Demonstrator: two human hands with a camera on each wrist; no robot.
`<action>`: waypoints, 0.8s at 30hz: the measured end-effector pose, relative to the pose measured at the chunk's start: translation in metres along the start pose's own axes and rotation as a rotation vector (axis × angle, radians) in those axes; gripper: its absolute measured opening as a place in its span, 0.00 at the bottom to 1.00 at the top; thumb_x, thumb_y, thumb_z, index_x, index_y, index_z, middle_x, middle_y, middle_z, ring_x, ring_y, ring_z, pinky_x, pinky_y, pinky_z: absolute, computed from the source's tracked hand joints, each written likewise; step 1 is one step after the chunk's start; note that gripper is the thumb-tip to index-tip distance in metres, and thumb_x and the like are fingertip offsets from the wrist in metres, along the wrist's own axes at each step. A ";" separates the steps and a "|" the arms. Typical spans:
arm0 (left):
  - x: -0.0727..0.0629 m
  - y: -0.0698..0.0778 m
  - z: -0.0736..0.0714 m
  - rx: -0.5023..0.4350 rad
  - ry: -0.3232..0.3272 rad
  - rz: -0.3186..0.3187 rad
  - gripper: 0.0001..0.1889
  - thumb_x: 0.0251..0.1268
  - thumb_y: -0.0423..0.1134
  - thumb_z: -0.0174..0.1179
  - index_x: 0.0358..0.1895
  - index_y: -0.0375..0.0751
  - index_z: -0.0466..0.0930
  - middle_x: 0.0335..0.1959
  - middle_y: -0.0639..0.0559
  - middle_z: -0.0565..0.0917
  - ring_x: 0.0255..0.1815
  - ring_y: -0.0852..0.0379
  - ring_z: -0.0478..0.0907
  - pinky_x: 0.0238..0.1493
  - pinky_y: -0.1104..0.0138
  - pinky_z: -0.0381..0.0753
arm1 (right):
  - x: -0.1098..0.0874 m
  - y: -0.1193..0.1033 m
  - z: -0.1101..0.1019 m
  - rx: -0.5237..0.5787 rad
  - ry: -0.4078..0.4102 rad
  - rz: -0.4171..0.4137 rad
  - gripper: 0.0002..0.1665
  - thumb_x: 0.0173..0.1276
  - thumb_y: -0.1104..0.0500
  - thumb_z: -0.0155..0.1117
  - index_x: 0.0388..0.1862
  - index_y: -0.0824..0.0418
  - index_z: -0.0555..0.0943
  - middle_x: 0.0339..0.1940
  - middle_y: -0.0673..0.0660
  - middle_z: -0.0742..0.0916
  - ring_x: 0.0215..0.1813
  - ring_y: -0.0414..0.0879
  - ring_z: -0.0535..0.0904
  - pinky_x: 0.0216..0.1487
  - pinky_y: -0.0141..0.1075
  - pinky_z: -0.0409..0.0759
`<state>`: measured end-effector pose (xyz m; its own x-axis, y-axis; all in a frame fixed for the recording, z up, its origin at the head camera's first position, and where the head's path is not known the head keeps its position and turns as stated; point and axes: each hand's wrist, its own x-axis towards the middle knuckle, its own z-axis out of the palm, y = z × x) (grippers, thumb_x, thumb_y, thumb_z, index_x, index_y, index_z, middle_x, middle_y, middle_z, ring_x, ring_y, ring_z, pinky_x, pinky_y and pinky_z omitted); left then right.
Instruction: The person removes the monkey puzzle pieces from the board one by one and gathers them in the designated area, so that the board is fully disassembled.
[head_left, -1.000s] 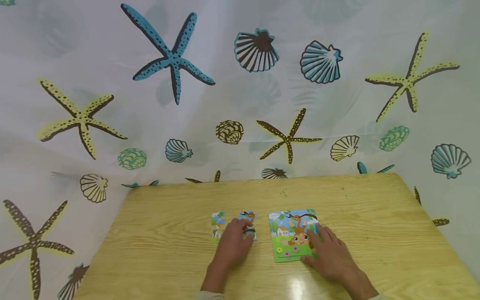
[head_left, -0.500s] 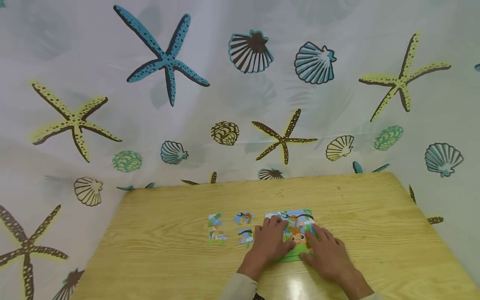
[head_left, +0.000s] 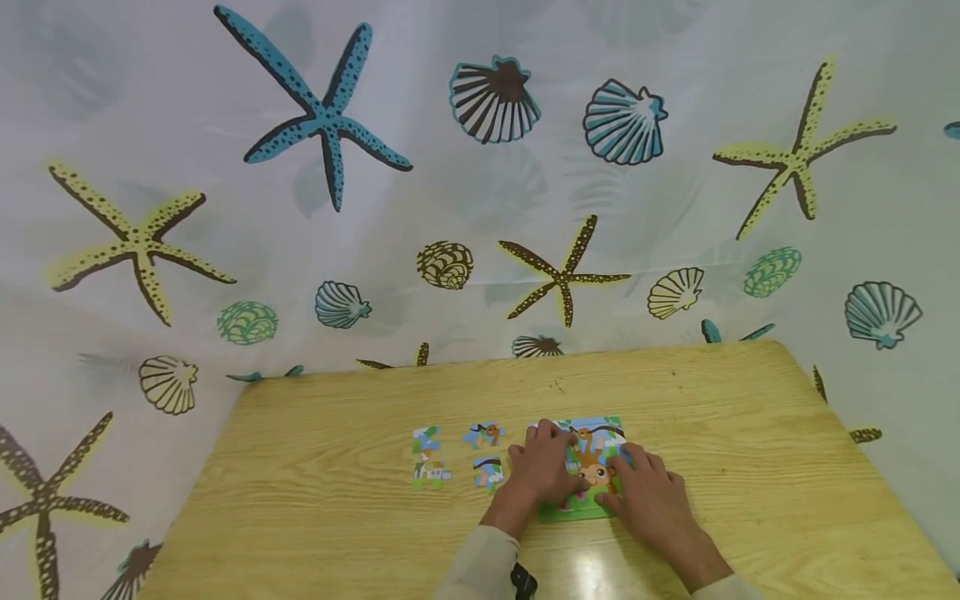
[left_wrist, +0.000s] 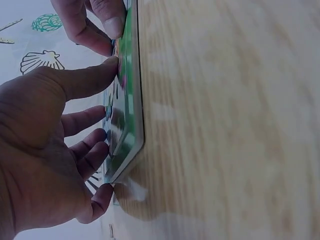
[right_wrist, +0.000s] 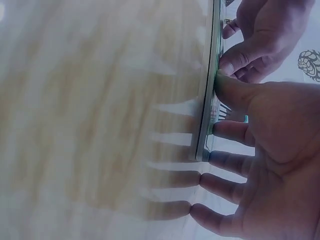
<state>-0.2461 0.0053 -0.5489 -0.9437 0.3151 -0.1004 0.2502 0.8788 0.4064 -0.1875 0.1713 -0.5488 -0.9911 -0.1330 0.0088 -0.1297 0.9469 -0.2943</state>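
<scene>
A square jigsaw puzzle (head_left: 592, 505) with a cartoon monkey lies on the wooden table in a green-edged tray (left_wrist: 136, 125). Over its left part rests my left hand (head_left: 538, 468), covering much of that side; its thumb and fingertips touch the picture and the tray's edge. My right hand (head_left: 651, 496) lies along the right side, thumb on the picture's lower part and index fingertip at the monkey's face. In the right wrist view its outer fingers (right_wrist: 220, 187) reach past the tray onto the table. Both thumbs come close together. Near the left hand, one inner corner (left_wrist: 119, 142) looks slightly raised.
Left of the tray lie several loose jigsaw pieces in two columns, among them a house piece (head_left: 431, 475), a leaf piece (head_left: 426, 440), a branch piece (head_left: 487, 472) and a brown-and-blue piece (head_left: 483, 435). A shell-and-starfish curtain (head_left: 480, 192) hangs behind the table (head_left: 315, 517).
My left hand has moved right, from the loose pieces onto the tray's left side, uncovering those pieces. The right hand stays by the tray's right side.
</scene>
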 end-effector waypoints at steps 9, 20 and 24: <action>0.004 0.008 0.001 -0.123 0.028 -0.021 0.26 0.54 0.48 0.71 0.56 0.53 0.73 0.48 0.55 0.80 0.52 0.51 0.72 0.52 0.45 0.60 | -0.001 0.000 -0.001 0.010 0.013 -0.002 0.28 0.61 0.42 0.68 0.56 0.55 0.77 0.67 0.60 0.72 0.66 0.63 0.69 0.53 0.65 0.72; -0.009 -0.006 -0.008 -0.344 0.122 0.037 0.16 0.69 0.43 0.58 0.57 0.53 0.68 0.50 0.51 0.85 0.42 0.57 0.82 0.47 0.50 0.63 | 0.003 -0.002 0.000 -0.007 -0.003 -0.005 0.29 0.63 0.40 0.66 0.57 0.54 0.77 0.68 0.60 0.72 0.67 0.63 0.69 0.53 0.65 0.73; -0.019 -0.020 -0.017 -0.383 0.108 -0.007 0.17 0.70 0.44 0.57 0.58 0.51 0.69 0.50 0.50 0.83 0.36 0.60 0.81 0.50 0.50 0.70 | 0.001 -0.001 0.000 0.000 -0.029 0.016 0.30 0.62 0.41 0.66 0.59 0.55 0.77 0.68 0.61 0.71 0.67 0.64 0.68 0.55 0.66 0.71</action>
<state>-0.2370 -0.0245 -0.5399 -0.9675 0.2522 -0.0161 0.1645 0.6769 0.7174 -0.1888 0.1707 -0.5483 -0.9918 -0.1257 -0.0233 -0.1134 0.9491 -0.2939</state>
